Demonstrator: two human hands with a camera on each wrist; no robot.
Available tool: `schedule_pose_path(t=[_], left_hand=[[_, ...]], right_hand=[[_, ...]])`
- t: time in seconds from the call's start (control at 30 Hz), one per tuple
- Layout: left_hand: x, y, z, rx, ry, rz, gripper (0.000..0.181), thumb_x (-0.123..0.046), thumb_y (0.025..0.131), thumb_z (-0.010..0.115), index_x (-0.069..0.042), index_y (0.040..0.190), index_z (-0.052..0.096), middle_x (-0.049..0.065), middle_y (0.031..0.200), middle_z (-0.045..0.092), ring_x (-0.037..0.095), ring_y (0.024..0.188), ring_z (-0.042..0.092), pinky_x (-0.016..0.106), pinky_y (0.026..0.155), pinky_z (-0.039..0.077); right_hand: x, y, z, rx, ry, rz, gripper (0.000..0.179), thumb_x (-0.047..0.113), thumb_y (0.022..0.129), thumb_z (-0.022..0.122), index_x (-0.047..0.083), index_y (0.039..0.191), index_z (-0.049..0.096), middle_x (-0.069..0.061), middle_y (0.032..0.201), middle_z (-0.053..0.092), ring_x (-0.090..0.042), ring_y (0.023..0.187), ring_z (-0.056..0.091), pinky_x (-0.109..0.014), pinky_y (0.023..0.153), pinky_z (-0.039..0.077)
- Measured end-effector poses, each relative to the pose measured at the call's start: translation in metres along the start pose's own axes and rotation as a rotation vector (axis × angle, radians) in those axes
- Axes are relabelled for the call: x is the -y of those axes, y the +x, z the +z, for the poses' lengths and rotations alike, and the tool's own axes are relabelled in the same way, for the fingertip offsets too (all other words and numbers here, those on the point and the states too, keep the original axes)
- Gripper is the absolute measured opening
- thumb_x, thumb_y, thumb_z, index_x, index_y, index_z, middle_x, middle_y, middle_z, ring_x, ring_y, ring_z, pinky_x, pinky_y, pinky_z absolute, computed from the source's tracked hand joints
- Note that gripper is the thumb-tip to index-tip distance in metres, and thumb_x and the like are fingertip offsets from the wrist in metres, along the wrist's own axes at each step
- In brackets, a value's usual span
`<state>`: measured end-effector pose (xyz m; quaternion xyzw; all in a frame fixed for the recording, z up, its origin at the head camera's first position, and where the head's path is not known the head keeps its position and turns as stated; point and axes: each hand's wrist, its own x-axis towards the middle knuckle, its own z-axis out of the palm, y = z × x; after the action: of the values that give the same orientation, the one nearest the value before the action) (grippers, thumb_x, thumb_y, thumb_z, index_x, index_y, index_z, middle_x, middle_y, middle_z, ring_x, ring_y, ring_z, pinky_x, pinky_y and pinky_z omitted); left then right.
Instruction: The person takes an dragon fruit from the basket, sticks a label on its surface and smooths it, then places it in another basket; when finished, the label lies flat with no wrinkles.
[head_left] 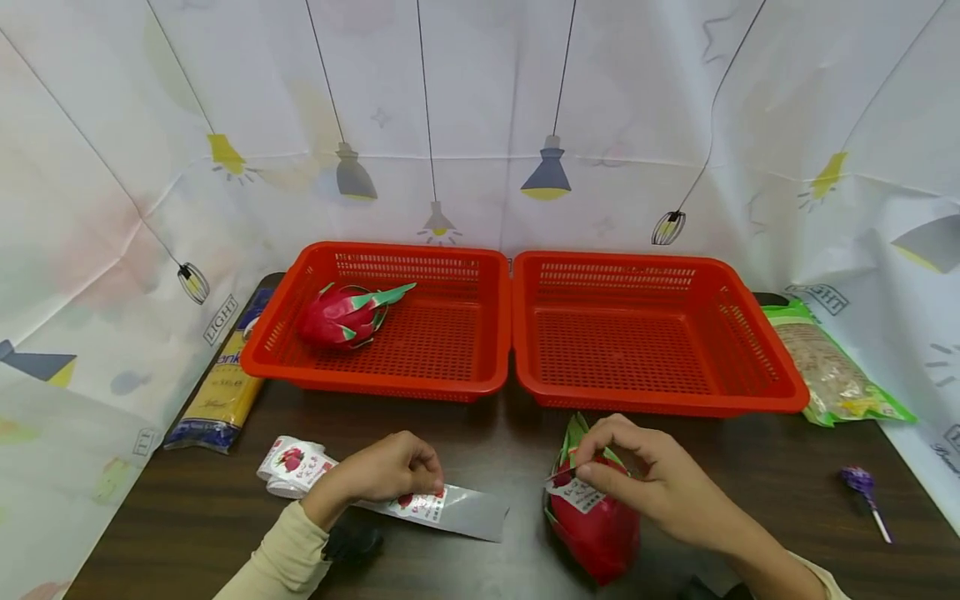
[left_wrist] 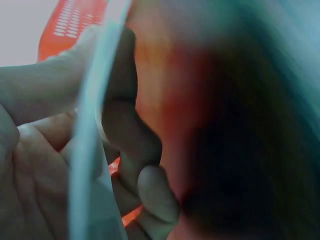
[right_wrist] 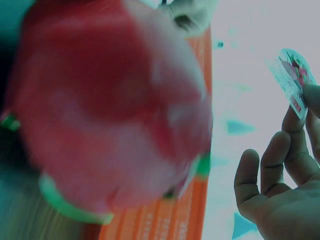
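My left hand has its fingers curled on a strip of printed fruit labels, whose grey backing runs out to the right. The strip's rolled end lies left of that wrist. Between thumb and finger, my right hand pinches one loose sticker, printed with a fruit picture in the right wrist view. Below the sticker, a red dragon fruit with green tips lies on the table. A blurred pale band crosses the left wrist view in front of the fingers.
Two red baskets stand side by side at the back. Another dragon fruit lies in the left basket; the right basket is beside it. A yellow pasta packet, a green-edged bag and a lollipop flank them.
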<state>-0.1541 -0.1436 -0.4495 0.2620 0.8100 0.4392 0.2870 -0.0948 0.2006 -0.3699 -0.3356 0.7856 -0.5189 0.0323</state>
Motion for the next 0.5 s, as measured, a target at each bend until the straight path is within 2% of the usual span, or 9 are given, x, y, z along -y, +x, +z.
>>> schedule_pose_path(t=[0.13, 0.2, 0.3, 0.43, 0.5], left_hand=[[0.008, -0.003, 0.003, -0.118, 0.136, -0.027, 0.012, -0.004, 0.088, 0.071, -0.010, 0.079, 0.073, -0.007, 0.063, 0.058, 0.004, 0.050, 0.049, 0.020, 0.048, 0.040], [0.008, -0.003, 0.007, -0.184, 0.241, -0.049, 0.013, -0.009, 0.087, 0.075, -0.015, 0.076, 0.072, -0.008, 0.063, 0.058, 0.005, 0.054, 0.049, 0.022, 0.050, 0.039], [0.003, -0.004, 0.012, -0.270, 0.432, -0.081, 0.016, -0.017, 0.084, 0.079, -0.021, 0.072, 0.068, -0.008, 0.071, 0.059, 0.013, 0.069, 0.053, 0.031, 0.062, 0.043], [-0.002, -0.003, 0.019, -0.322, 0.588, -0.124, 0.023, -0.024, 0.080, 0.083, -0.023, 0.072, 0.062, -0.004, 0.082, 0.056, 0.022, 0.088, 0.051, 0.046, 0.077, 0.042], [-0.004, -0.002, 0.020, -0.335, 0.621, -0.136, 0.026, -0.026, 0.080, 0.085, -0.024, 0.073, 0.060, -0.004, 0.083, 0.054, 0.024, 0.091, 0.050, 0.047, 0.079, 0.040]], right_hand=[[-0.005, -0.017, -0.014, -0.096, -0.012, 0.114, 0.022, -0.008, 0.096, 0.060, 0.009, 0.111, 0.062, 0.003, 0.099, 0.062, -0.012, 0.080, 0.058, -0.026, 0.062, 0.052], [-0.006, -0.023, -0.019, -0.156, -0.048, 0.178, 0.020, -0.005, 0.098, 0.059, 0.009, 0.112, 0.062, 0.005, 0.097, 0.062, -0.013, 0.079, 0.060, -0.026, 0.063, 0.053], [-0.009, -0.029, -0.024, -0.240, -0.107, 0.262, 0.015, 0.001, 0.100, 0.059, 0.010, 0.112, 0.061, 0.005, 0.098, 0.063, -0.013, 0.081, 0.061, -0.025, 0.067, 0.053], [-0.010, -0.032, -0.027, -0.303, -0.135, 0.368, 0.010, 0.011, 0.103, 0.058, 0.009, 0.113, 0.061, 0.004, 0.098, 0.064, -0.013, 0.083, 0.062, -0.025, 0.070, 0.052], [-0.011, -0.033, -0.028, -0.316, -0.138, 0.403, 0.011, 0.015, 0.104, 0.058, 0.009, 0.113, 0.060, 0.003, 0.097, 0.064, -0.014, 0.084, 0.062, -0.026, 0.070, 0.051]])
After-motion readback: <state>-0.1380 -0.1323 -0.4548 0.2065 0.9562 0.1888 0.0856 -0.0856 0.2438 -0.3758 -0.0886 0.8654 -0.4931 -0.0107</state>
